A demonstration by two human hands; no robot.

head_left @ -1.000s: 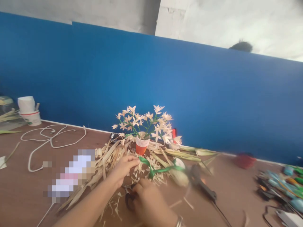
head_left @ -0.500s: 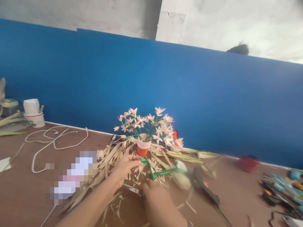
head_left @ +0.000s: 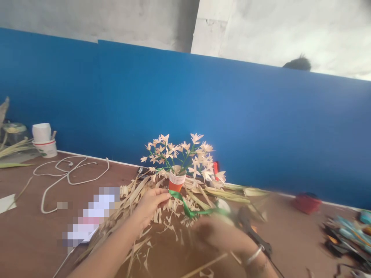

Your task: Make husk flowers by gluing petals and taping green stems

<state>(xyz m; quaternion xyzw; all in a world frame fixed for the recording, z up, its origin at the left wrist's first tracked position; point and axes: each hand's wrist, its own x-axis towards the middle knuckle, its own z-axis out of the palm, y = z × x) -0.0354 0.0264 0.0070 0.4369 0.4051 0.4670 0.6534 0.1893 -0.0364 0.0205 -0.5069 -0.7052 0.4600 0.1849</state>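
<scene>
My left hand [head_left: 152, 202] pinches one end of a green ribbon [head_left: 189, 211] with thumb and fingertips, just in front of a paper cup [head_left: 177, 181]. Pale star-shaped flowers [head_left: 174, 150] on green stems stand upright in that cup, which is white above and orange-red below. From my fingers the ribbon runs right, towards a pale rounded object [head_left: 223, 206]. Motion smears my right hand [head_left: 216, 231], wearing a bracelet [head_left: 255, 254] at the wrist. It is low and right of the ribbon, close to a black glue gun [head_left: 252, 229]; its fingers cannot be made out.
Dry husk strips [head_left: 116, 220] and scraps cover the middle of the brown table [head_left: 29, 239]. A white cable [head_left: 69, 173] and stacked cups [head_left: 44, 143] lie left. At right are a red container [head_left: 306, 202] and jumbled tools [head_left: 342, 235]. Behind rises a blue partition [head_left: 232, 116].
My right hand has moved to the right, away from where it was with the scissors, which no longer show. My left hand stays by the cup with the ribbon.
</scene>
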